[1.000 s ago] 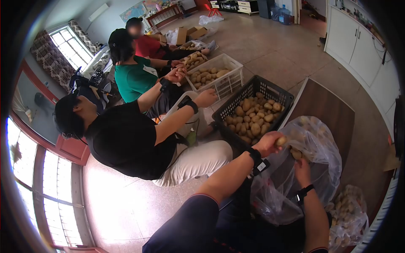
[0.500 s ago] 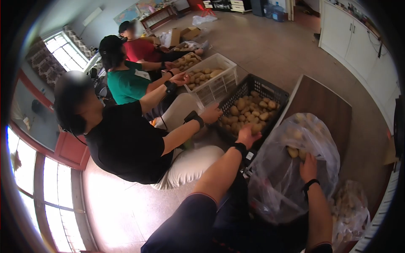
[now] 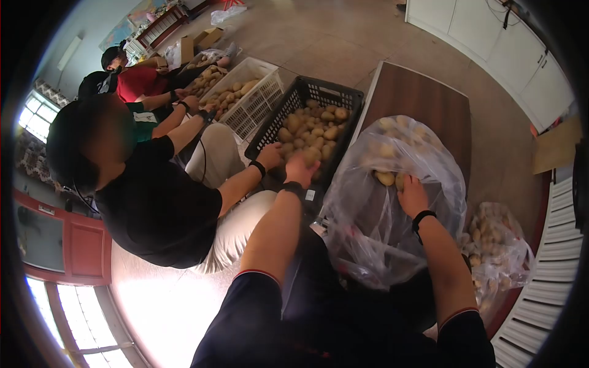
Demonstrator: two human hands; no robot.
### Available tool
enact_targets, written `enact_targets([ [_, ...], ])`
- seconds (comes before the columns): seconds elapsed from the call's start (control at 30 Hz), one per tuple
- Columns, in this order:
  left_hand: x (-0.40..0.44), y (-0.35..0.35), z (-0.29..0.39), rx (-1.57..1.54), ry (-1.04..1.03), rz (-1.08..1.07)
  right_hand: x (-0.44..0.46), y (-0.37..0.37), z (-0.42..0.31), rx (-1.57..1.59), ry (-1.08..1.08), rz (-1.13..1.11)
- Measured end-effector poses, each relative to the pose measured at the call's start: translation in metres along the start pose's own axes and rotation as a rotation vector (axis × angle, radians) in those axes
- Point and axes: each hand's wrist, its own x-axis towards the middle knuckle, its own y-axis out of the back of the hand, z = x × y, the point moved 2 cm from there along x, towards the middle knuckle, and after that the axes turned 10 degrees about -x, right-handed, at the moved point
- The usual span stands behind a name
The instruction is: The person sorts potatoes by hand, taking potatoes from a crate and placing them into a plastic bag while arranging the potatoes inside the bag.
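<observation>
My left hand (image 3: 300,170) is at the near end of a black crate (image 3: 350,95) of potatoes (image 3: 314,132). Its fingers are curved around a potato (image 3: 311,154). Inside the mouth of a clear plastic bag (image 3: 362,227), my right hand (image 3: 413,196) has its fingers closed on another potato (image 3: 400,181). A further potato (image 3: 385,178) lies beside that one in the bag. Beside my left hand, a co-worker's hand (image 3: 270,156) reaches into the same crate.
The bag rests partly on a brown board (image 3: 423,92). A second bag of potatoes (image 3: 497,245) stands at the right. Co-workers sit along the left, with a white crate (image 3: 261,101) beyond the black one. White cabinets (image 3: 485,37) line the upper right.
The view has swung right and down. My left hand has moved from the bag to the black crate. My right hand stays in the bag. The co-worker's hand has reached into the black crate.
</observation>
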Motion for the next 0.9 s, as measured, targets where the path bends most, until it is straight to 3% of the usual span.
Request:
enact_targets([
  [0.1,0.013,0.015,-0.013,0.544,-0.363,0.084,-0.002,0.004,-0.01,0.005,-0.04,-0.028],
  [0.2,0.012,0.017,-0.012,0.302,-0.355,0.061,-0.01,0.009,-0.016,0.015,-0.042,-0.051],
  [0.4,0.014,0.024,-0.006,0.654,-0.335,0.099,-0.031,0.004,-0.021,-0.037,-0.019,-0.04],
  [0.47,-0.003,0.011,0.025,0.914,-0.322,0.06,-0.041,-0.001,-0.021,-0.028,0.006,0.009],
  [0.57,0.013,0.028,-0.005,0.858,-0.356,0.084,-0.055,-0.002,-0.024,-0.017,0.037,0.08],
  [0.7,-0.013,0.009,0.035,0.979,-0.446,0.165,-0.071,-0.003,-0.026,-0.007,0.06,0.112],
  [0.9,-0.02,0.008,0.047,0.986,-0.365,0.145,-0.081,-0.011,-0.022,0.051,-0.003,0.009],
])
